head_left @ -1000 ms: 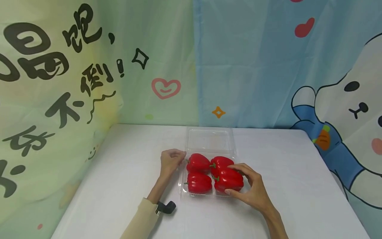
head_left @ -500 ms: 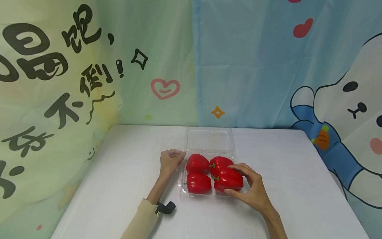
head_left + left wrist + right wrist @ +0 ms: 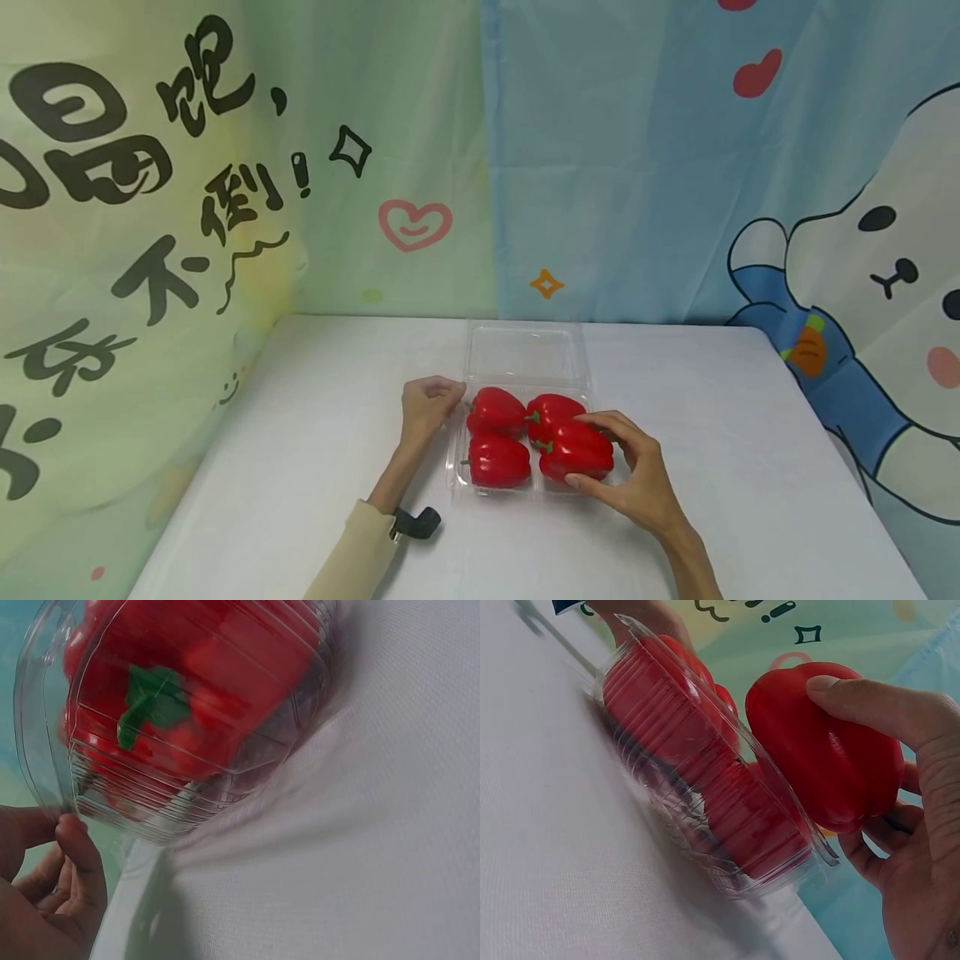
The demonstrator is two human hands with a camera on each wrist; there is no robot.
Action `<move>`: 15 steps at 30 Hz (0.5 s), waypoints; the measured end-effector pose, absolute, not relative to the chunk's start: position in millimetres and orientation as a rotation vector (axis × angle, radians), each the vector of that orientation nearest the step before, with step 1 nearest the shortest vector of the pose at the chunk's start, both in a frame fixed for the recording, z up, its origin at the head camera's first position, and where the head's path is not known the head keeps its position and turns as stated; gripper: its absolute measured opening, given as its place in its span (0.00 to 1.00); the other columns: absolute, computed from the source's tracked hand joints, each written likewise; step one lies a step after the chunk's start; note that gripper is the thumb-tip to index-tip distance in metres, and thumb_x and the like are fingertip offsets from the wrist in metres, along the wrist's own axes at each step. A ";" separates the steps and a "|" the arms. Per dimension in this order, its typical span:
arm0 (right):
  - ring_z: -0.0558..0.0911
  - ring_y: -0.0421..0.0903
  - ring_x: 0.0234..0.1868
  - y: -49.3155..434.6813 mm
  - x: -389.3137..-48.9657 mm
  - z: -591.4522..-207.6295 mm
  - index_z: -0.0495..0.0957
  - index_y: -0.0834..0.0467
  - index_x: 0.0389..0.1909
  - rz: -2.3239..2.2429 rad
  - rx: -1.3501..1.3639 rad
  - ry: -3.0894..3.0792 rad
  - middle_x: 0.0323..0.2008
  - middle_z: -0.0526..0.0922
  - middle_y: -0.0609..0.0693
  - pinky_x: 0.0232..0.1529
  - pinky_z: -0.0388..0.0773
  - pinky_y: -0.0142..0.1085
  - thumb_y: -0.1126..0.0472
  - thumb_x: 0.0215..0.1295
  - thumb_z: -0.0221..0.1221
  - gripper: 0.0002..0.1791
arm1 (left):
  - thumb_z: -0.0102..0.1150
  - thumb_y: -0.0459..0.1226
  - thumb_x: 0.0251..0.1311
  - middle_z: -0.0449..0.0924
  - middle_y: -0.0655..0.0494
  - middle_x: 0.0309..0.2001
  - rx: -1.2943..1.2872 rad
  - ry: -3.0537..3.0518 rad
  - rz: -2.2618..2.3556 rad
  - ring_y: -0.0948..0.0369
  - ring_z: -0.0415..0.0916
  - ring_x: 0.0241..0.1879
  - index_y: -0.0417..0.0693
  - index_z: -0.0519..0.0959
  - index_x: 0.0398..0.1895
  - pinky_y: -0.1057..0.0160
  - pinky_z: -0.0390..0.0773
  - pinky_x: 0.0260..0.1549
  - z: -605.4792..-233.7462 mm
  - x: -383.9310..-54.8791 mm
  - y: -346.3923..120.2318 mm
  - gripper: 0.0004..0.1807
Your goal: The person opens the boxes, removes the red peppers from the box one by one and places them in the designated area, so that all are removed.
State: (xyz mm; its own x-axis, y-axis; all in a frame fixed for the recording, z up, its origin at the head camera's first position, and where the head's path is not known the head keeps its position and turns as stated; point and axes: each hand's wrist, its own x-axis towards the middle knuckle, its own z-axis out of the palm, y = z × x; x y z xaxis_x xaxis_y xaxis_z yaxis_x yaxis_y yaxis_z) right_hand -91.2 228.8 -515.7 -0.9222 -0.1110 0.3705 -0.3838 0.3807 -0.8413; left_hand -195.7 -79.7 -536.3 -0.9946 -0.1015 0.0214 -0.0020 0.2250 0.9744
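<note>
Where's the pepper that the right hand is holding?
In the head view, the held pepper is over the near right part of the clear box, in the right hand, just in front of the far right pepper.

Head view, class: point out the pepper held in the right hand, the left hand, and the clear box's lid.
Held pepper (image 3: 577,452), head view: middle of its red side.
Left hand (image 3: 428,407), head view: middle of the hand.
Clear lid (image 3: 527,352), head view: middle of its see-through panel.
</note>
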 end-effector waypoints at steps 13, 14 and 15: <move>0.83 0.35 0.61 231.9 -91.2 -515.5 0.80 0.55 0.68 1.591 0.455 -2.379 0.63 0.84 0.49 0.60 0.83 0.25 0.69 0.45 0.85 0.45 | 0.70 0.36 0.69 0.88 0.43 0.26 0.126 -2.412 -1.871 0.59 0.80 0.23 0.35 0.90 0.37 0.66 0.76 0.22 -539.6 -197.1 -78.7 0.10; 0.83 0.35 0.61 231.8 -91.1 -516.0 0.80 0.55 0.69 1.585 0.454 -2.380 0.63 0.84 0.49 0.59 0.83 0.25 0.69 0.44 0.85 0.46 | 0.70 0.36 0.69 0.89 0.42 0.26 0.123 -2.411 -1.869 0.59 0.80 0.23 0.35 0.90 0.36 0.66 0.77 0.22 -539.6 -196.9 -78.5 0.10; 0.83 0.35 0.61 231.7 -90.9 -516.7 0.80 0.55 0.69 1.578 0.450 -2.381 0.63 0.84 0.49 0.59 0.83 0.26 0.68 0.44 0.85 0.46 | 0.70 0.36 0.69 0.89 0.41 0.27 0.120 -2.411 -1.867 0.59 0.80 0.23 0.35 0.90 0.36 0.66 0.77 0.22 -539.9 -196.9 -78.4 0.10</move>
State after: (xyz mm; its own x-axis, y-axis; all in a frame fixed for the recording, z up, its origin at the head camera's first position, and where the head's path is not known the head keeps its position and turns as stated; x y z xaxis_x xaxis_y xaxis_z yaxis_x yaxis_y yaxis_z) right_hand -90.9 231.7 -516.7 -0.9214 -0.1176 0.3705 -0.3870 0.3660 -0.8463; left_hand -196.9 -78.4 -539.9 -0.9929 -0.1168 0.0230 -0.0070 0.2500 0.9682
